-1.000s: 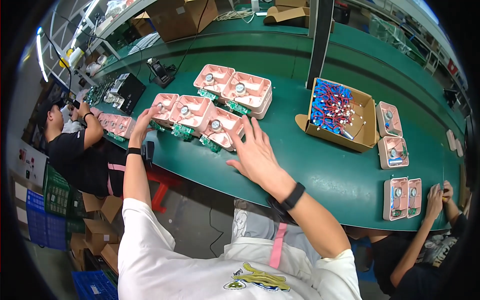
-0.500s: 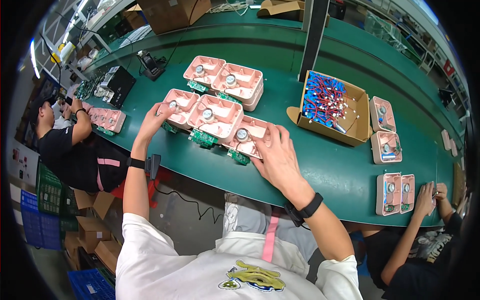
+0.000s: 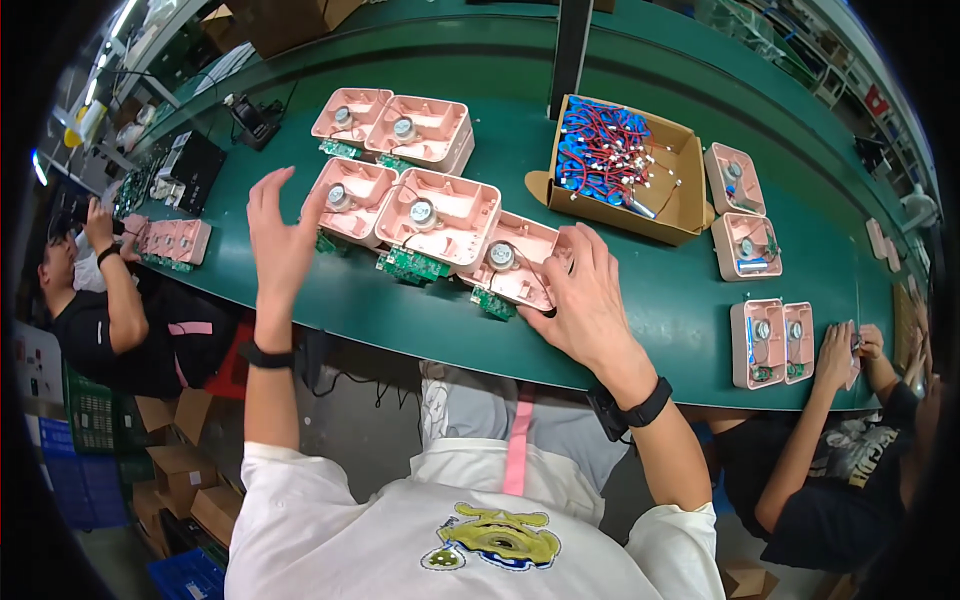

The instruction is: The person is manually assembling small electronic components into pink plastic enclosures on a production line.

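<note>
1. Well, our right hand (image 3: 590,300) has its thumb at the near corner and its bent fingers over the outer wall of the right-hand housing (image 3: 530,240), holding it by that end; probably we grip there because the middle housing (image 3: 455,215) crowds its other side.
2. Our left hand (image 3: 275,235) hovers by the left-hand housing (image 3: 365,190), fingers spread wide and holding nothing (whether the thumb touches that wall, we cannot tell).
3. These three pink housings form a slanting row before us on the green table (image 3: 650,290), hollow sides up, so the round speaker (image 3: 502,256) in each shows.
4. Green circuit boards (image 3: 410,264) stick out along their near edges, presumably because wires tie them to the insides.
5. Behind stand the back left housing (image 3: 362,100) and the back right housing (image 3: 435,140), likely set there to leave us room in front.
6. To our right, a cardboard box (image 3: 625,222) gathers blue cells (image 3: 595,135) with tangled red leads, within easy reach, we judge.
</note>
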